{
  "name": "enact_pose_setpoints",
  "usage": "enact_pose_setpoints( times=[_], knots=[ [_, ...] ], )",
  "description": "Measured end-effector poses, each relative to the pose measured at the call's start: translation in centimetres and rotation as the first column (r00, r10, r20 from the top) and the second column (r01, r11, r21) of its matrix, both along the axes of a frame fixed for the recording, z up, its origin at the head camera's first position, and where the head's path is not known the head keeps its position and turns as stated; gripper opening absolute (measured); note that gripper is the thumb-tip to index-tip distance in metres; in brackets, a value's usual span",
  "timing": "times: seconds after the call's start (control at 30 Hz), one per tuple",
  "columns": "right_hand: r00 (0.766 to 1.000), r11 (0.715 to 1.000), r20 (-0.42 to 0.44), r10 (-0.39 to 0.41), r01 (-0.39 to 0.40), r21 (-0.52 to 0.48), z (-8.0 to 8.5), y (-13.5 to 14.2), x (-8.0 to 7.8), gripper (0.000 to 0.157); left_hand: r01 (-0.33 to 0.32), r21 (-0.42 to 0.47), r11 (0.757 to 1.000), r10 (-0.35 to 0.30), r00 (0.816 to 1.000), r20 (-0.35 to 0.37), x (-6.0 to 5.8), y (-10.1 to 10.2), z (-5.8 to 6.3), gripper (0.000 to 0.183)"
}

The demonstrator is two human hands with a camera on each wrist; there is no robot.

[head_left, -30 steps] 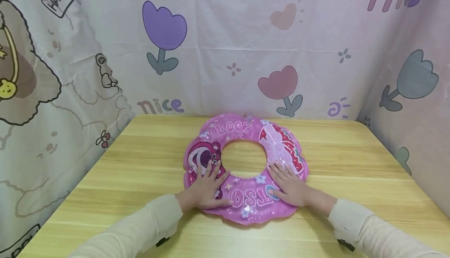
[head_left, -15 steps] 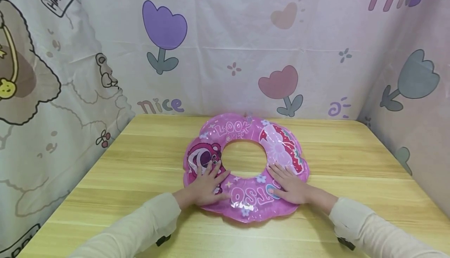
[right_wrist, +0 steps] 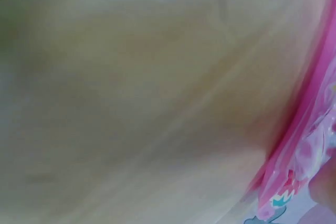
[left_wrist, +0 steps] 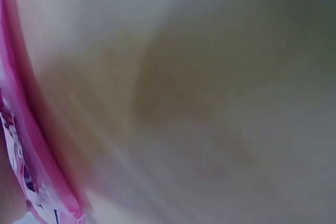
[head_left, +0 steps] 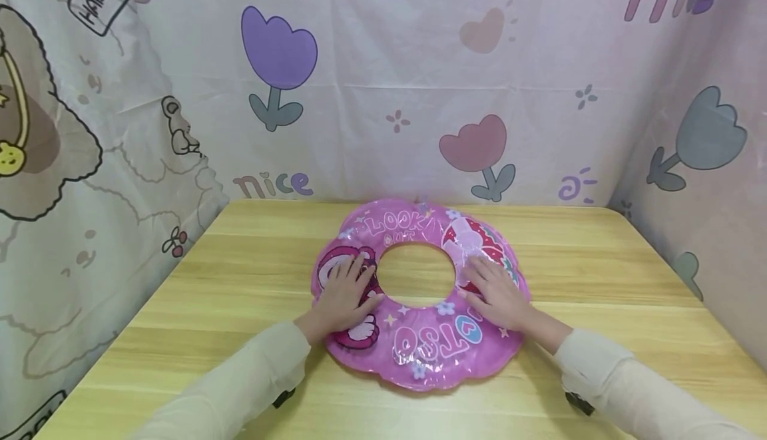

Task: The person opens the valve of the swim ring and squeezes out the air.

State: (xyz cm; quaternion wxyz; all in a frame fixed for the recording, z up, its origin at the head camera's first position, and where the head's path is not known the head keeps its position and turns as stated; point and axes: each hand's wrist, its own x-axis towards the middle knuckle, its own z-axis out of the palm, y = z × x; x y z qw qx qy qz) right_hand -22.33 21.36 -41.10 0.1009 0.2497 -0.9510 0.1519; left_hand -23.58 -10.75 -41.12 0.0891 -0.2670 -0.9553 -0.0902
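Observation:
A pink inflatable swim ring [head_left: 422, 333] with scalloped edges lies flat on the wooden table [head_left: 252, 253]. It carries a bear print at left, a strawberry print at right and white outlined lettering. My left hand [head_left: 344, 297] rests on the bear print with fingers extended, covering part of it. On the opposite side, my right hand [head_left: 497, 297] lies over the strawberry print, fingers pointing up and inward. Blurred tabletop fills the left wrist view, with the swim ring's pink edge [left_wrist: 34, 135] at left. The right wrist view has the swim ring's edge [right_wrist: 299, 124] at right.
A printed cloth backdrop [head_left: 371, 47] hangs behind the table, with tulips and lettering. More patterned cloth [head_left: 138, 127] hangs along the left side, and another stretch [head_left: 713, 220] along the right. The table's back edge runs close behind the swim ring.
Both hands have slid forward, away from the body, over the swim ring. More of its near lettering and the bear's lower part now show. The ring itself stays in about the same place.

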Motion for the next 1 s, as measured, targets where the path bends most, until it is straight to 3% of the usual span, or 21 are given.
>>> enact_pose_setpoints(
  times=[0.1, 0.2, 0.33, 0.6, 1.0],
  knots=[
    [0.995, 0.994, 0.034, -0.097, 0.095, 0.048, -0.2, 0.2, -0.8, 0.065, -0.044, -0.027, 0.999, 0.043, 0.998, -0.040, -1.0, 0.1, 0.0, 0.077],
    [0.987, 0.987, 0.076, -0.143, 0.136, 0.089, -0.5, 0.4, -1.2, 0.071, -0.096, -0.066, 0.993, 0.093, 0.994, -0.049, -1.7, 0.0, -0.2, 0.088],
    [0.975, 0.988, 0.169, -0.143, 0.130, 0.087, -0.7, 0.5, -1.4, 0.073, -0.150, -0.108, 0.983, 0.153, 0.988, 0.020, -2.1, -0.1, -0.4, 0.096],
    [0.928, 0.990, 0.346, -0.140, 0.121, 0.075, -0.4, 0.4, -2.0, 0.076, -0.147, -0.116, 0.982, 0.163, 0.977, 0.141, -2.4, 0.0, -0.4, 0.098],
    [0.900, 0.987, 0.410, -0.149, 0.107, 0.123, 0.2, 0.4, -2.7, 0.073, -0.132, -0.150, 0.980, 0.171, 0.940, 0.294, -3.1, 0.1, 0.3, 0.095]
  ],
)
